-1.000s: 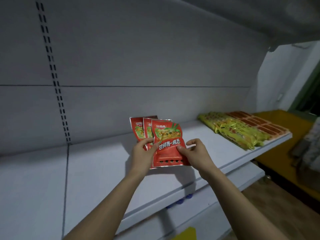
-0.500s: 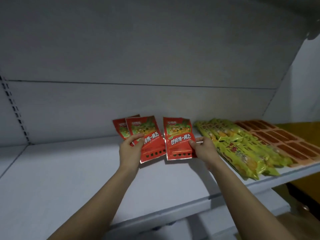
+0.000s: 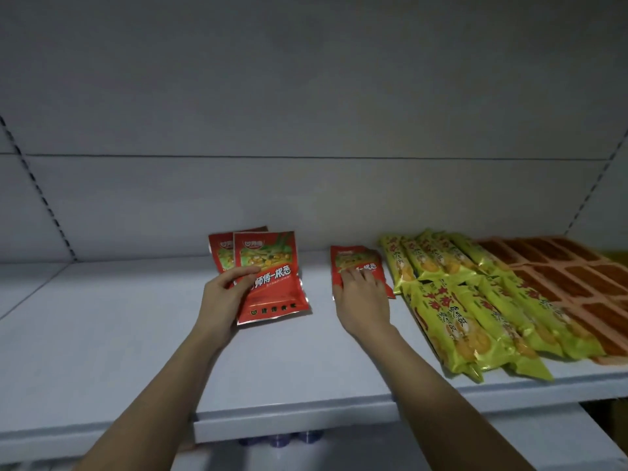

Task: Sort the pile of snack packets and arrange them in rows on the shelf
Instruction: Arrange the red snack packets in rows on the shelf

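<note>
While the left hand (image 3: 221,300) grips red packets (image 3: 272,283), the right (image 3: 362,300) presses one flat on the white shelf (image 3: 102,334).

One red snack packet (image 3: 356,266) lies flat on the white shelf (image 3: 136,334), under the right hand's fingers (image 3: 356,277). More red packets (image 3: 272,277) stand fanned, tilted upright, pinched between the left hand's thumb (image 3: 241,271) and fingers.

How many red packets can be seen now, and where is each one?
3. One red packet lies flat on the shelf under the right hand. Two are fanned in the left hand. More may be hidden behind those.
</note>
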`<act>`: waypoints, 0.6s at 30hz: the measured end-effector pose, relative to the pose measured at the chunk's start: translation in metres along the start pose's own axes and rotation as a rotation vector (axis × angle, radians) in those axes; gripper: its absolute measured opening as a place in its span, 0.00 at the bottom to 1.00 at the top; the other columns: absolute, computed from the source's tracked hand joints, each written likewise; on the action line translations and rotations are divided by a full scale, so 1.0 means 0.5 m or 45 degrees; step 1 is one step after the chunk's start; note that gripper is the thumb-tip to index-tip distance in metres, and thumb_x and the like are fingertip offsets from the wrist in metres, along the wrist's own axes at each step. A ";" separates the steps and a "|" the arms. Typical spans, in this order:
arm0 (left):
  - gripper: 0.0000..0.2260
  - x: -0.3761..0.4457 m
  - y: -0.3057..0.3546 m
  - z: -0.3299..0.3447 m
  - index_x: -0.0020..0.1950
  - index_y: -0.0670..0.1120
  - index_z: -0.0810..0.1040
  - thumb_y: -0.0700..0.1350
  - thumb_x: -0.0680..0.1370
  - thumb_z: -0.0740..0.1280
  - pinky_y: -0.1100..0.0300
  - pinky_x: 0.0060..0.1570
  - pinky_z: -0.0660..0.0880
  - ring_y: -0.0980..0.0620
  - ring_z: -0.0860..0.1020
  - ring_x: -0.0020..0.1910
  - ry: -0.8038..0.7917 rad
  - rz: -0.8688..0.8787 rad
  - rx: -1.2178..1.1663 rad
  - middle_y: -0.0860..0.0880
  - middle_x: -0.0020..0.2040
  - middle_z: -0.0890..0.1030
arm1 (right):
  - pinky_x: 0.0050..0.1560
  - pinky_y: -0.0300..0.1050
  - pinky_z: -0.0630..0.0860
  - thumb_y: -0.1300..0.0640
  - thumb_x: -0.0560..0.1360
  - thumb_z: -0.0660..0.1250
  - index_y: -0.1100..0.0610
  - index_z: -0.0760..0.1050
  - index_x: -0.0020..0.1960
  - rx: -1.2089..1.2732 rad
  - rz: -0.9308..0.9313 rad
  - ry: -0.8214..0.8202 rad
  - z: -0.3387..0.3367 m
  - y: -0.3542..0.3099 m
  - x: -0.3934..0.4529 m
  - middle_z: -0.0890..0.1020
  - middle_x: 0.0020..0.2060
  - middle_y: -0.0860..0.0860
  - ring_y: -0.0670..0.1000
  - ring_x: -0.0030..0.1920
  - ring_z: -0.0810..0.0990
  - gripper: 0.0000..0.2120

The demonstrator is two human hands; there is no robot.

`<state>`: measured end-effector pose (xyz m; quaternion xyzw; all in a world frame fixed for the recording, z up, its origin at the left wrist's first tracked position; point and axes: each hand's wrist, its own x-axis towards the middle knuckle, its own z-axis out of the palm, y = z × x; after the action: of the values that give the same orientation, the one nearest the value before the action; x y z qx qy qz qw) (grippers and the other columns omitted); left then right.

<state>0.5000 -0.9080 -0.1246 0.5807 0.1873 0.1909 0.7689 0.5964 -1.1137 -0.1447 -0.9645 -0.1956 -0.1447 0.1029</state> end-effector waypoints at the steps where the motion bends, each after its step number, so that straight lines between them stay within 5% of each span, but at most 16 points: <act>1: 0.07 0.002 -0.001 0.001 0.53 0.43 0.84 0.36 0.79 0.67 0.56 0.34 0.81 0.44 0.84 0.47 0.009 -0.002 0.005 0.40 0.58 0.82 | 0.69 0.53 0.63 0.52 0.83 0.55 0.59 0.71 0.70 0.014 0.010 0.011 0.005 0.006 0.006 0.75 0.67 0.54 0.57 0.69 0.69 0.20; 8: 0.09 0.012 -0.009 0.000 0.52 0.44 0.84 0.35 0.81 0.65 0.53 0.38 0.82 0.44 0.84 0.50 0.013 -0.001 0.020 0.43 0.58 0.82 | 0.69 0.58 0.67 0.54 0.79 0.61 0.60 0.78 0.63 0.081 0.086 0.251 0.022 0.015 0.010 0.79 0.61 0.57 0.59 0.65 0.74 0.16; 14: 0.13 0.019 -0.014 0.001 0.56 0.50 0.83 0.34 0.79 0.66 0.51 0.40 0.82 0.40 0.83 0.54 0.030 0.026 0.054 0.44 0.61 0.80 | 0.75 0.55 0.56 0.54 0.81 0.56 0.58 0.72 0.70 0.055 0.107 0.095 0.025 0.020 0.013 0.75 0.67 0.54 0.56 0.71 0.67 0.19; 18: 0.16 0.003 -0.010 0.008 0.60 0.51 0.81 0.34 0.77 0.70 0.50 0.39 0.82 0.40 0.84 0.53 0.011 0.003 0.009 0.43 0.61 0.80 | 0.66 0.49 0.69 0.52 0.83 0.58 0.57 0.73 0.67 0.460 0.005 0.176 -0.007 -0.002 0.005 0.76 0.63 0.54 0.54 0.65 0.71 0.16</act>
<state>0.5038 -0.9116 -0.1286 0.5829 0.1908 0.1935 0.7658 0.5971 -1.1129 -0.1404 -0.9184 -0.2092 -0.1729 0.2879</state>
